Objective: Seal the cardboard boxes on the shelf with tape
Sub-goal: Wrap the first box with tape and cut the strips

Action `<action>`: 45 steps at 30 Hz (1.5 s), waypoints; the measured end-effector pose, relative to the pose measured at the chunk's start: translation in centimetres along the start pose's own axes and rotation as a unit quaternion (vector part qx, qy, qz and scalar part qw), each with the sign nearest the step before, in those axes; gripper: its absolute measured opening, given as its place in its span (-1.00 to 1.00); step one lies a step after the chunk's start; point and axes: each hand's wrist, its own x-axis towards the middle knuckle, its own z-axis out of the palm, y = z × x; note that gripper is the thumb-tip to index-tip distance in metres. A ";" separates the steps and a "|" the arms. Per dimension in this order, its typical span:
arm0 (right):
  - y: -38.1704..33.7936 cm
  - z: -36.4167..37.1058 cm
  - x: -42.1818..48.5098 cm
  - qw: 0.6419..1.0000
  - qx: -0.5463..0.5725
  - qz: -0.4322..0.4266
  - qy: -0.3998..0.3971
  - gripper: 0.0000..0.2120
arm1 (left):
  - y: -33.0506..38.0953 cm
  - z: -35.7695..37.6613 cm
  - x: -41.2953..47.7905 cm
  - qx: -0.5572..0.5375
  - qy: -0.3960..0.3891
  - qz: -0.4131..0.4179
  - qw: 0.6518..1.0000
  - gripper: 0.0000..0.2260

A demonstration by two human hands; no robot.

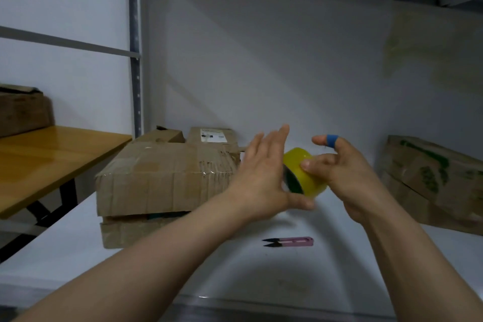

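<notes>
**A:** Head view, item one?

**B:** Tape roll [304, 172], yellow, held in the air between both hands above the shelf [261, 274], just right of the nearest cardboard box [162, 178]. Left hand [261, 178]: fingers straight, palm flat against the roll's side, thumb reaching under it. Right hand [347, 172]: fingers curled onto the roll's band, forefinger lifted, with a blue wrap [332, 138] on it.

**A:** Step in hand?

**B:** Probably finding the loose end. Advice: steady the roll with the left palm, pick at the edge with a right fingernail, and peel a short tab before going to the box.

**A:** Box condition?

**B:** Top crumpled, partly covered in clear film. It sits on a second box [125, 232] whose flap gapes. Press the flaps flat first, or the tape may bridge the creases.

**A:** Other entries?

**B:** Pink snips [290, 242] lie on the shelf below the hands, within reach for cutting. Labelled box [211, 136] behind. Green-printed box [428, 180] at right, tilted. Wooden tabletop [47, 154] at left, carrying another box [23, 112].

**A:** Obstructions?

**B:** The shelf above limits headroom.
</notes>
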 end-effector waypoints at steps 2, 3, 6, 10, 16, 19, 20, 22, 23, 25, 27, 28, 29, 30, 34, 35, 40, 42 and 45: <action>1.9 0.2 1.2 0.994 -0.110 0.002 0.026 -0.55 | -2.0 -1.7 0.1 0.174 -0.038 -0.011 0.984 0.18; 2.9 0.3 1.7 0.983 -0.181 0.007 0.033 -0.54 | -3.2 -2.6 -0.1 0.236 -0.060 -0.034 0.969 0.17; 5.7 1.0 2.7 0.934 -0.355 0.034 0.028 -0.54 | -6.2 -5.2 -0.9 0.286 -0.125 -0.134 0.940 0.15; 7.3 3.0 2.8 0.887 -0.457 0.061 -0.016 -0.55 | -7.6 -6.5 -1.6 0.290 -0.168 -0.138 0.932 0.13; 4.6 7.1 4.5 0.949 -0.309 -0.044 -0.035 -0.61 | -8.1 -8.4 -2.6 0.236 -0.210 -0.041 0.948 0.09; 3.4 9.1 5.5 0.993 -0.106 0.021 -0.057 -0.74 | -9.0 -9.4 -2.8 0.197 -0.222 -0.012 0.955 0.05; 3.3 9.7 5.6 0.995 -0.056 0.047 -0.065 -0.71 | -9.2 -9.7 -2.9 0.190 -0.222 -0.006 0.956 0.05; 3.4 10.6 5.6 0.992 -0.013 0.085 -0.094 -0.63 | -9.7 -10.0 -3.0 0.194 -0.219 0.009 0.956 0.04; 3.4 11.0 5.4 0.988 0.000 0.099 -0.116 -0.61 | -9.8 -10.1 -3.0 0.196 -0.220 0.013 0.956 0.04; 3.2 11.2 4.9 0.982 0.030 0.117 -0.147 -0.60 | -9.9 -10.2 -3.0 0.190 -0.222 0.016 0.956 0.05; 3.0 10.8 4.4 0.978 0.062 0.128 -0.153 -0.62 | -10.1 -10.4 -3.1 0.184 -0.225 0.017 0.957 0.04; 3.0 10.5 4.2 0.976 0.072 0.132 -0.155 -0.65 | -10.2 -10.5 -3.1 0.181 -0.226 0.017 0.957 0.03; 3.2 10.1 4.0 0.975 0.074 0.132 -0.162 -0.67 | -10.2 -10.7 -3.2 0.177 -0.227 0.017 0.957 0.02; 3.4 9.8 3.8 0.973 0.075 0.132 -0.172 -0.70 | -10.3 -10.9 -3.2 0.176 -0.229 0.018 0.957 0.01; 3.7 9.4 2.9 0.969 0.082 0.135 -0.187 -0.76 | -10.8 -10.9 -3.1 0.213 -0.250 0.021 0.944 0.00; 3.6 9.3 2.8 0.969 0.079 0.134 -0.190 -0.75 | -10.9 -11.0 -3.3 0.226 -0.260 0.008 0.939 -0.01; 2.9 8.8 2.2 0.967 0.028 0.124 -0.223 -0.75 | -10.5 -11.8 -5.3 0.237 -0.261 -0.116 0.929 0.00; 2.6 8.8 2.0 0.967 0.018 0.115 -0.225 -0.75 | -10.4 -11.6 -6.2 0.203 -0.225 -0.164 0.939 0.04; 2.5 9.1 1.5 0.969 0.024 0.101 -0.226 -0.70 | -10.5 -10.8 -7.6 0.105 -0.183 -0.188 0.959 0.02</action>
